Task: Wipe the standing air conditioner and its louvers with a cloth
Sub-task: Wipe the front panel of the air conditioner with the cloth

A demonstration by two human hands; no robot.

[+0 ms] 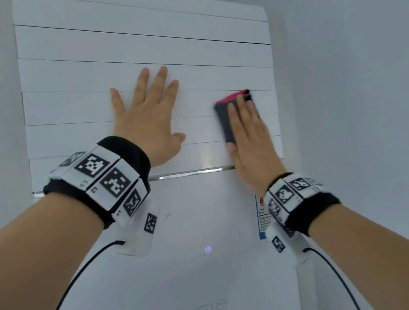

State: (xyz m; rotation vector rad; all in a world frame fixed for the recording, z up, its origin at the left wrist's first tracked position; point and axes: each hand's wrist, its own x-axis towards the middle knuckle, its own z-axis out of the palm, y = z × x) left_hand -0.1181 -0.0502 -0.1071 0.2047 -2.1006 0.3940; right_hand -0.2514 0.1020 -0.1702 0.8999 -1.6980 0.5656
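The right hand [247,134] lies flat with straight fingers, pressing a folded grey-and-pink cloth [229,115] against the lower louvers [81,105] near the right edge of the standing air conditioner [211,235]. The left hand [147,118], fingers spread, rests open on the slats, probably to steady them while the 1 cloth rubs.

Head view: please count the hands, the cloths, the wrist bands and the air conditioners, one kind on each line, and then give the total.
Hands: 2, left hand, right hand
Cloths: 1, cloth
Wrist bands: 2
Air conditioners: 1
Total: 6
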